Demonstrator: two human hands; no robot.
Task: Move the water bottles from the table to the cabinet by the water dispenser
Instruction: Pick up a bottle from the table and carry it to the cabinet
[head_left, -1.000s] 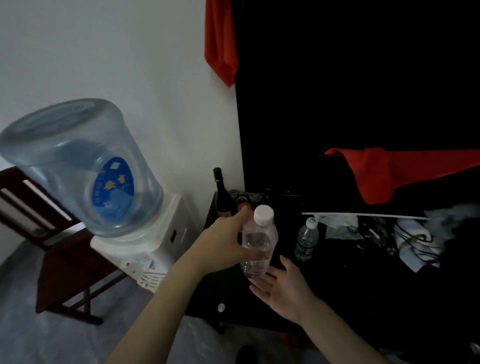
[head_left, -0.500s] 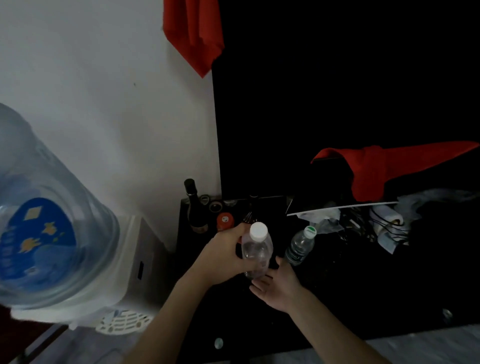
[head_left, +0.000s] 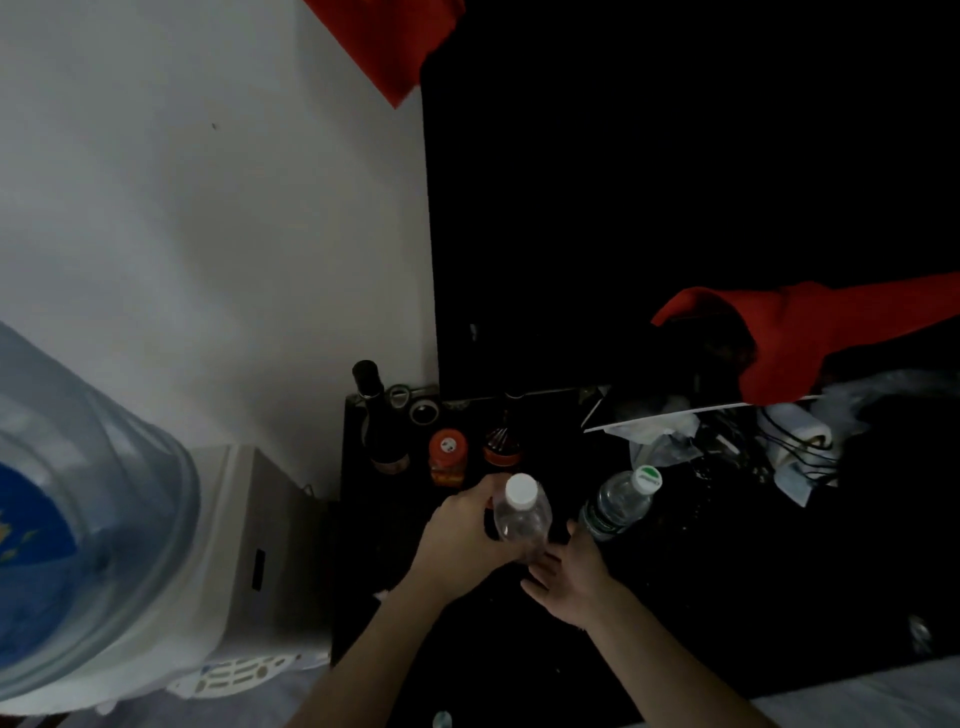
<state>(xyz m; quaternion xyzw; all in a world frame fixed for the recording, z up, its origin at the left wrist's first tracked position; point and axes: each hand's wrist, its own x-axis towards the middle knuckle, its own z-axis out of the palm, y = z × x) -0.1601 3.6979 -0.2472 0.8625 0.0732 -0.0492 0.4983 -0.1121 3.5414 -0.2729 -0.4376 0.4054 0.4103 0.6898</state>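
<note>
- My left hand (head_left: 470, 535) is wrapped around the white-cap bottle (head_left: 521, 517), holding it upright just over the dark cabinet top (head_left: 727, 597).
- My right hand (head_left: 574, 584) is under the bottle with the fingers out flat. It is not gripping anything. I can't tell if it touches the bottom.
- The cabinet is black and the room is dim, so I might miss where the top really is and put the bottle down too hard. Then it could tip.
- The green-cap bottle (head_left: 621, 501) already stands just beside my right hand. If I bump it with my knuckles, it could fall and roll.
- The water dispenser (head_left: 260, 530) with its big blue jug (head_left: 78, 519) is right by the cabinet on my left. My elbow could knock it.
- A bit farther back stand an orange-lid jar (head_left: 448, 457), a dark wine bottle (head_left: 376, 415) and another dark bottle (head_left: 503, 436). They take up the back corner, so I should not push my bottle too far in.
- Over to the right is a messy pile of cables and white stuff (head_left: 789, 441), with a red cloth (head_left: 831, 332) above it. That side looks too full for bottles.
</note>
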